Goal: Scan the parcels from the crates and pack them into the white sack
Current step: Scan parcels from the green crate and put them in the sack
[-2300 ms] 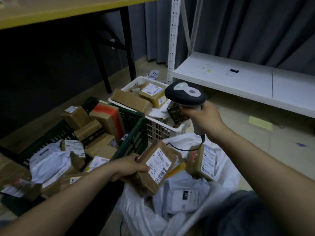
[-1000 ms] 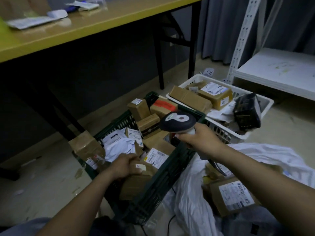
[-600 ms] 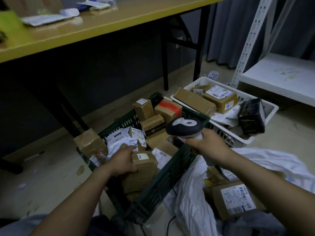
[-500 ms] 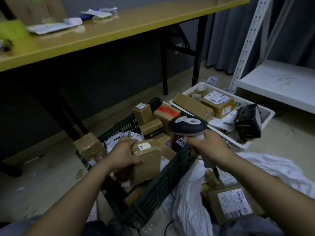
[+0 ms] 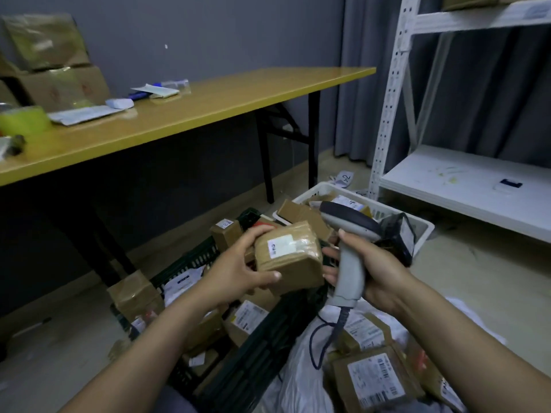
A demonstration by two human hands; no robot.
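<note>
Our left hand (image 5: 238, 272) grips a brown parcel (image 5: 289, 260) above the green crate (image 5: 256, 353), thumb curled on its near face, fingers wrapped over the far side; a label w/ a 2 faces up. Just right, our right hand (image 5: 378, 272) is curled round the scanner (image 5: 350, 263) grip. The sack (image 5: 298, 380) lies near right w/ parcels inside; the white crate (image 5: 423, 231) sits farther right.
</note>
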